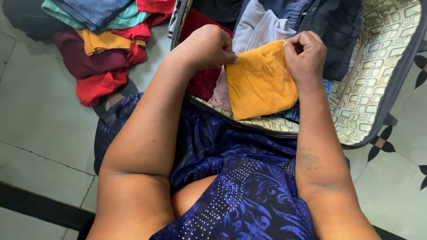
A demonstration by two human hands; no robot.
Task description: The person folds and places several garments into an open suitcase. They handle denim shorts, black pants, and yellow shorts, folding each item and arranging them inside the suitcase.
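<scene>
Both hands gripping folded orange cloth (260, 82) by its top corners — left hand (209, 46) pinching one corner, right hand (304, 55) the other. Cloth hanging below the hands over open suitcase (378, 75) — clothes pile (106, 44) lying on the floor beyond the left hand.

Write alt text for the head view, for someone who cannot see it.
Both hands, left and right, pinch a folded yellow cloth over an open suitcase of clothes. A pile of clothes lies on the tiled floor.

A single head-worn camera looks steeply down, close over the person's arms, lap and an open suitcase (378, 89).
</scene>
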